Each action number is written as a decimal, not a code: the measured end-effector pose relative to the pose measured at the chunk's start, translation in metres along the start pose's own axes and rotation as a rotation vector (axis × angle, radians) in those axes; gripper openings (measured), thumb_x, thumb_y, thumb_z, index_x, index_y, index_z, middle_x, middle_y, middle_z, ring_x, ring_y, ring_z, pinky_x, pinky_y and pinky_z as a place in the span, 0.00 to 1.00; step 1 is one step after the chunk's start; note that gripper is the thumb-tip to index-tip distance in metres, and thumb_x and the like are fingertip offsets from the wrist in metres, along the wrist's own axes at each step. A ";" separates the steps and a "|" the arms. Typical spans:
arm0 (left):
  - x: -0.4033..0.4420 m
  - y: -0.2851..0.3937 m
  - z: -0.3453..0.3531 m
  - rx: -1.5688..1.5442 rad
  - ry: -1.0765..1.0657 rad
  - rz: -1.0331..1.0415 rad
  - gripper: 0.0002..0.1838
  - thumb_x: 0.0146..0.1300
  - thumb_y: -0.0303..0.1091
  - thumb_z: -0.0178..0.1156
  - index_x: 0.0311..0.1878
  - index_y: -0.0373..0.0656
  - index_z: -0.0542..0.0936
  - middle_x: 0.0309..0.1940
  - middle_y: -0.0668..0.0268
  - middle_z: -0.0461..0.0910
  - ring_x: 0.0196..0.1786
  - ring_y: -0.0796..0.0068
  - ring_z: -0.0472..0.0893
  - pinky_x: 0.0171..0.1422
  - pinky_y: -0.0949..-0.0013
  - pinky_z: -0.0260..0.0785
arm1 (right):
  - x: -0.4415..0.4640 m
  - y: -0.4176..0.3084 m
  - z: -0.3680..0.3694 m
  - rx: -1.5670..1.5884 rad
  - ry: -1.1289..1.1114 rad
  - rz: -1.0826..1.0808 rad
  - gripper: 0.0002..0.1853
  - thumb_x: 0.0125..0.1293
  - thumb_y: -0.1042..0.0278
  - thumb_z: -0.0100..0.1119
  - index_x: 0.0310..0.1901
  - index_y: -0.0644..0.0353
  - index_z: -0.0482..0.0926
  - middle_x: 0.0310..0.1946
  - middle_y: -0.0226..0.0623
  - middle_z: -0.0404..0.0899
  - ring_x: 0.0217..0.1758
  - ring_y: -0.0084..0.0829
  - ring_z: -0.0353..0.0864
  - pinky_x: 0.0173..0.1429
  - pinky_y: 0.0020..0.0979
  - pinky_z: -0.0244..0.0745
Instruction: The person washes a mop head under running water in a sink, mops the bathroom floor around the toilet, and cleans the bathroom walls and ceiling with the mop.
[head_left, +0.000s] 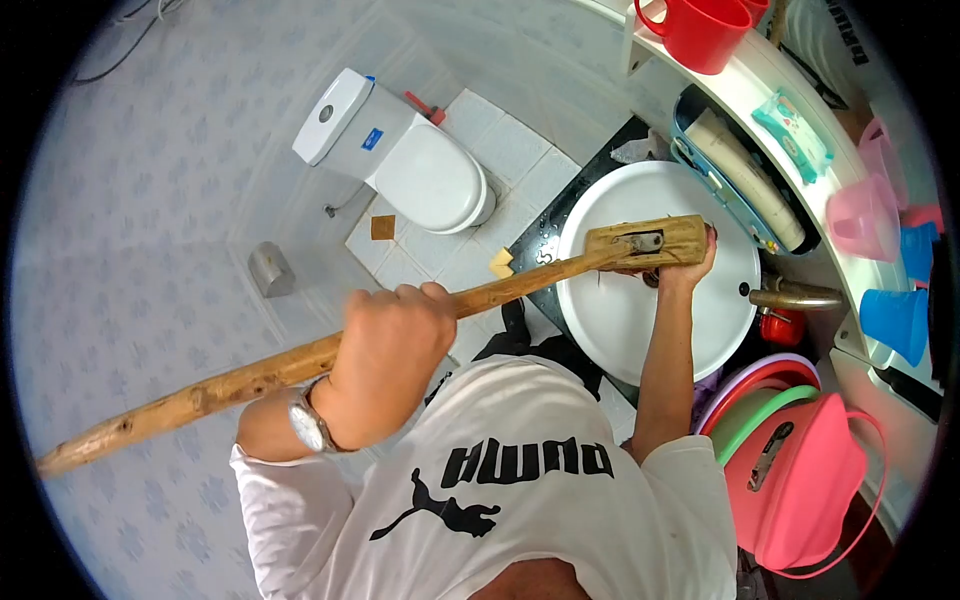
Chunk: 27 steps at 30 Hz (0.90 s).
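Wooden mallet slanted, its head over the sink, perhaps to catch drips; the left hand clamped the handle, the right hand gripped the head's end, apparently sharing weight.

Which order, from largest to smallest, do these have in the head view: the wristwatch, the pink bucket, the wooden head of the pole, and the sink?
1. Sink
2. Pink bucket
3. Wooden head
4. Wristwatch

This order is by apparent size only, not real size.
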<state>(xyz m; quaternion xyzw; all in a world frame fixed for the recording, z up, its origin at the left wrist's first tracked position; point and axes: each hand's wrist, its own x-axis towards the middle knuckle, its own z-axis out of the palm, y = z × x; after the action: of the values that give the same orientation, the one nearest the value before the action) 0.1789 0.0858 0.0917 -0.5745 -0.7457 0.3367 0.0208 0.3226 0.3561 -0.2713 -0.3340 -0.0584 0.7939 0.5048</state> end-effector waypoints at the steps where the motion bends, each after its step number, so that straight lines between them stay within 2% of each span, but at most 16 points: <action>1: 0.000 0.004 -0.007 0.032 0.015 -0.005 0.08 0.46 0.28 0.60 0.23 0.49 0.69 0.14 0.73 0.69 0.18 0.79 0.72 0.25 0.71 0.58 | 0.001 0.000 0.001 0.066 -0.027 -0.023 0.17 0.72 0.53 0.39 0.44 0.55 0.74 0.43 0.39 0.78 0.48 0.41 0.77 0.55 0.45 0.74; 4: -0.009 0.007 -0.027 0.080 0.002 -0.010 0.08 0.47 0.29 0.58 0.22 0.49 0.68 0.14 0.74 0.67 0.19 0.79 0.71 0.25 0.71 0.57 | -0.008 -0.001 0.013 0.087 -0.001 0.034 0.12 0.70 0.53 0.45 0.40 0.50 0.73 0.42 0.33 0.77 0.48 0.37 0.77 0.54 0.44 0.73; 7: -0.022 0.007 -0.043 0.094 -0.015 -0.046 0.08 0.47 0.29 0.58 0.22 0.49 0.67 0.15 0.74 0.66 0.20 0.79 0.71 0.25 0.71 0.58 | -0.008 0.009 0.020 0.114 -0.112 0.055 0.12 0.70 0.53 0.44 0.41 0.49 0.73 0.42 0.32 0.77 0.49 0.36 0.76 0.56 0.44 0.72; 10: -0.035 -0.001 -0.063 0.096 -0.031 -0.128 0.09 0.46 0.27 0.58 0.22 0.49 0.66 0.16 0.73 0.64 0.20 0.77 0.71 0.26 0.70 0.59 | -0.028 0.009 0.052 0.084 -0.018 0.103 0.12 0.71 0.53 0.44 0.42 0.49 0.73 0.43 0.30 0.77 0.50 0.35 0.76 0.57 0.43 0.71; 12: -0.043 -0.009 -0.072 0.103 -0.054 -0.176 0.10 0.46 0.26 0.58 0.22 0.49 0.65 0.16 0.73 0.64 0.20 0.75 0.71 0.26 0.69 0.59 | -0.028 0.016 0.060 0.106 -0.074 0.111 0.12 0.71 0.53 0.44 0.42 0.49 0.74 0.45 0.30 0.76 0.51 0.35 0.75 0.57 0.42 0.71; 14: -0.051 -0.015 -0.077 0.107 0.048 -0.327 0.11 0.45 0.25 0.58 0.21 0.47 0.64 0.15 0.70 0.62 0.19 0.71 0.70 0.26 0.67 0.60 | -0.034 0.021 0.080 0.105 -0.133 0.106 0.13 0.70 0.52 0.44 0.43 0.49 0.74 0.45 0.31 0.77 0.52 0.35 0.75 0.57 0.41 0.71; 15: -0.054 -0.017 -0.084 0.114 0.011 -0.406 0.11 0.47 0.26 0.58 0.21 0.46 0.65 0.15 0.68 0.62 0.18 0.69 0.68 0.26 0.67 0.61 | -0.033 0.026 0.084 0.119 -0.151 0.128 0.13 0.70 0.52 0.45 0.44 0.49 0.74 0.45 0.32 0.77 0.51 0.35 0.76 0.56 0.42 0.72; 18: -0.062 -0.028 -0.091 0.140 -0.008 -0.477 0.11 0.48 0.27 0.59 0.21 0.45 0.65 0.14 0.67 0.63 0.17 0.70 0.66 0.25 0.67 0.61 | -0.033 0.049 0.102 0.132 -0.284 0.185 0.13 0.70 0.51 0.46 0.44 0.49 0.74 0.44 0.33 0.78 0.50 0.36 0.77 0.55 0.42 0.73; 20: -0.064 -0.036 -0.093 0.143 -0.030 -0.478 0.11 0.50 0.26 0.61 0.22 0.45 0.66 0.13 0.67 0.64 0.15 0.70 0.65 0.24 0.67 0.62 | -0.032 0.067 0.119 0.089 -0.271 0.233 0.15 0.70 0.48 0.46 0.44 0.50 0.73 0.45 0.34 0.77 0.50 0.37 0.77 0.56 0.42 0.73; 22: -0.067 -0.046 -0.091 0.243 -0.048 -0.507 0.12 0.52 0.25 0.62 0.23 0.45 0.67 0.13 0.67 0.64 0.14 0.72 0.64 0.23 0.67 0.62 | -0.024 0.090 0.141 0.086 -0.355 0.321 0.18 0.72 0.48 0.40 0.48 0.50 0.73 0.49 0.35 0.77 0.55 0.39 0.75 0.61 0.44 0.70; 23: -0.067 -0.051 -0.093 0.309 -0.110 -0.522 0.08 0.54 0.25 0.62 0.25 0.44 0.71 0.15 0.66 0.67 0.18 0.72 0.69 0.27 0.67 0.66 | -0.020 0.103 0.156 0.029 -0.393 0.355 0.20 0.72 0.46 0.39 0.51 0.50 0.72 0.52 0.35 0.75 0.57 0.38 0.74 0.62 0.44 0.69; 24: -0.066 -0.059 -0.088 0.307 -0.114 -0.524 0.08 0.54 0.25 0.62 0.25 0.44 0.71 0.15 0.66 0.67 0.18 0.72 0.69 0.27 0.67 0.66 | -0.014 0.116 0.174 -0.026 -0.429 0.390 0.22 0.73 0.44 0.38 0.54 0.50 0.71 0.55 0.36 0.74 0.59 0.38 0.72 0.63 0.44 0.68; 26: -0.065 -0.083 -0.072 0.492 0.254 -0.396 0.03 0.55 0.26 0.60 0.28 0.43 0.76 0.20 0.65 0.73 0.24 0.68 0.75 0.32 0.66 0.69 | 0.000 0.142 0.207 -0.286 -0.522 0.455 0.29 0.72 0.39 0.37 0.61 0.53 0.67 0.60 0.39 0.70 0.64 0.39 0.68 0.65 0.42 0.66; 27: -0.060 -0.099 -0.065 0.421 0.159 -0.437 0.01 0.55 0.25 0.60 0.29 0.42 0.77 0.24 0.63 0.76 0.28 0.66 0.77 0.34 0.65 0.70 | -0.004 0.150 0.223 -0.617 -0.407 0.367 0.31 0.71 0.40 0.40 0.63 0.57 0.66 0.62 0.42 0.68 0.66 0.41 0.66 0.65 0.42 0.65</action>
<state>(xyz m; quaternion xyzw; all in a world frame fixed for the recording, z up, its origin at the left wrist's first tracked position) 0.1429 0.0538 0.2151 -0.4082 -0.7614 0.4256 0.2694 0.0784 0.3349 -0.1625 -0.3107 -0.3320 0.8657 0.2092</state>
